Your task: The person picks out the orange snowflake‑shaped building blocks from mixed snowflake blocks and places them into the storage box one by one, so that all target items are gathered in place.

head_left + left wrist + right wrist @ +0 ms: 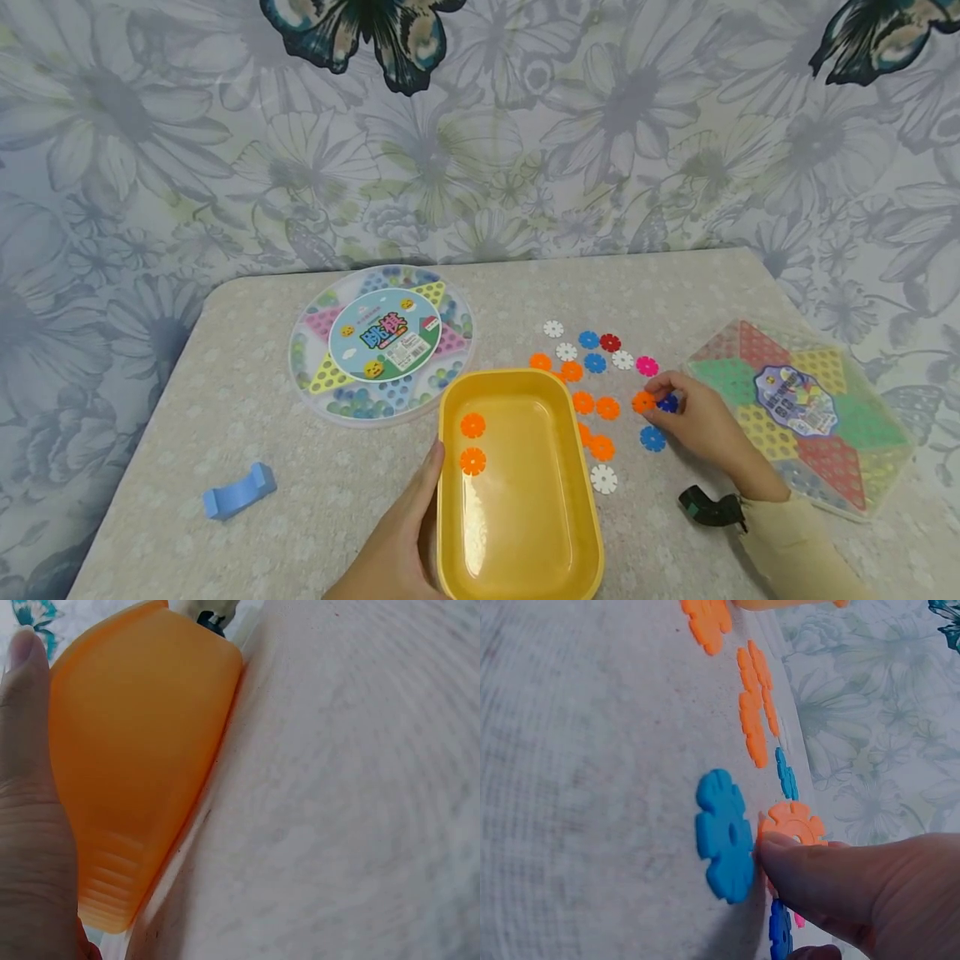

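Observation:
My right hand (699, 418) pinches an orange snowflake disc (801, 819) between thumb and fingers, just above the table. A dark blue disc (667, 403) lies right beside those fingers, and a lighter blue disc (726, 836) is close to the thumb. My left hand (405, 533) holds the yellow tray (525, 379) by its left side, the thumb (34, 742) along the wall; its other fingers are mostly hidden. Inside the tray, near its left wall, are two orange discs (472, 443).
Several orange, white, blue, red and pink discs (607, 407) are scattered right of the tray. A round Chinese checkers box (315, 342) sits back left, a square one (862, 417) at right. A blue curved piece (240, 493) lies at left. A black device (711, 507) is by the right wrist.

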